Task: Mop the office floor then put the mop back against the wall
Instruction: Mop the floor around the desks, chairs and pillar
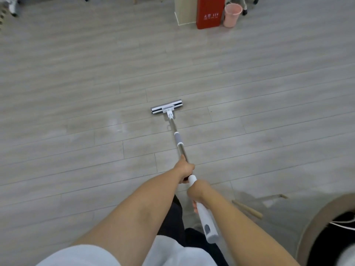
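A mop with a metal pole and a white handle (204,214) stretches forward from me. Its flat grey-and-white head (166,108) lies on the grey plank floor (76,93) in the middle of the view. My left hand (184,168) grips the pole higher up, just above the white handle section. Lower down, near my body, my right hand (197,192) grips the white handle. A pale wet patch (117,124) shows on the floor to the left of the mop head.
At the far top stand a red box (209,14), a pink waste bin (232,15) and a wooden cabinet edge (184,12). Chair castors (13,8) sit at top left. A round cardboard drum (315,223) and a wooden stick (247,209) are at lower right.
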Demonstrator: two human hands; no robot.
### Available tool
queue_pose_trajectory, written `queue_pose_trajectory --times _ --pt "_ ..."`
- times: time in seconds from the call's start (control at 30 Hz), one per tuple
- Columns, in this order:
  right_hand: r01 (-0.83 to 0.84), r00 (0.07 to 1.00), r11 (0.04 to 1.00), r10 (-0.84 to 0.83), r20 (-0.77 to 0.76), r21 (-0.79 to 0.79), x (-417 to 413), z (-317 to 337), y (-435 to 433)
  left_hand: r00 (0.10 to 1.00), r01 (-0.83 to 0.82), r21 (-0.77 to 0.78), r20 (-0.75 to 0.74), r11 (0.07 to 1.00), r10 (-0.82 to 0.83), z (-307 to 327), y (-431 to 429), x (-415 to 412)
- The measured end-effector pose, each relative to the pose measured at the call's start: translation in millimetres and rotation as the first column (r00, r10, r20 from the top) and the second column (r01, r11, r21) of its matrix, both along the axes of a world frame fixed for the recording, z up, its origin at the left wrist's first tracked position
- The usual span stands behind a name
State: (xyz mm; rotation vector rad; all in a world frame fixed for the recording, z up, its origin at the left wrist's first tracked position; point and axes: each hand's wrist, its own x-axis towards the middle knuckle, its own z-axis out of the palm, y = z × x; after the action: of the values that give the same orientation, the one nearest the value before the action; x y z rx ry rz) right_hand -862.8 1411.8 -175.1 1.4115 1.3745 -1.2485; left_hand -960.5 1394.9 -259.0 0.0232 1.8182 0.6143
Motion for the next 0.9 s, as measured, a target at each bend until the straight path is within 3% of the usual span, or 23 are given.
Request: queue_pose_trajectory --times 0.17,0.53,0.63,0.73,0.9 --pt "0.105 0.994 0.994 -0.105 -0.004 0.008 -34.3 -12.1 5.9 0.999 -0.009 0.011 -0.044 1.000 0.009 -15.5 10.4 -37.8" --pt "0.108 0.994 0.994 -0.108 -0.021 0.007 -194.4 -42.2 76.2 0.998 0.018 0.028 -0.053 0.999 -0.016 -34.9 85.7 -198.9" --pt "0.178 0.983 0.984 -0.178 -0.047 -0.002 -227.9 -58.2 89.7 0.998 0.028 0.029 -0.063 0.999 -0.027 -42.0 100.0 -232.3" --pt "0.223 0.973 0.975 -0.223 -0.060 -0.006 -235.1 -71.8 92.6 0.997 0.040 0.032 -0.062 0.999 -0.038 -48.7 104.8 -241.7" --pt "0.162 0.984 0.986 -0.159 -0.082 0.029 -198.1 -75.2 71.7 0.998 0.040 0.029 -0.046 0.999 -0.039 -54.6 85.0 -209.4"
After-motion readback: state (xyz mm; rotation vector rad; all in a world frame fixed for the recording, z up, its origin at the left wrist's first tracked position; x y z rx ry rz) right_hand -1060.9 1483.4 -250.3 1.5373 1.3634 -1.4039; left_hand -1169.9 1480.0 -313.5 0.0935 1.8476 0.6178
